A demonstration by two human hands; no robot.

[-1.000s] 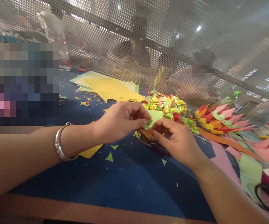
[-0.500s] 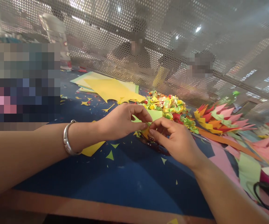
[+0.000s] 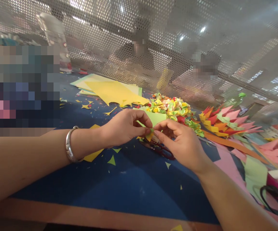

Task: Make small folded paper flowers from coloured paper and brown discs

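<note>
Both hands meet over the blue table (image 3: 139, 189), pinching a small yellow and green piece of paper (image 3: 149, 136) between thumbs and fingertips. My left hand (image 3: 126, 128), with a silver bangle on its wrist, grips it from the left. My right hand (image 3: 179, 141) holds it from the right, fingers curled. Below the hands lie dark red-handled scissors (image 3: 163, 150), partly hidden. A light green sheet of paper (image 3: 156, 118) sits just behind the fingers. Beyond it is a pile of small folded paper pieces (image 3: 171, 106) in yellow, green, red and white.
Yellow sheets (image 3: 114, 91) lie stacked at the back. A spiky folded-paper piece (image 3: 225, 120) and pink paper strips (image 3: 230, 166) occupy the right. Green scraps (image 3: 112, 160) dot the tabletop. A clear plastic jug (image 3: 57, 41) stands back left, before a perforated metal screen (image 3: 100, 38).
My fingertips have turned the small paper piece slightly, so more of its yellow point shows. My right hand's fingers have shifted a little, uncovering more of the scissors. The view has shifted slightly.
</note>
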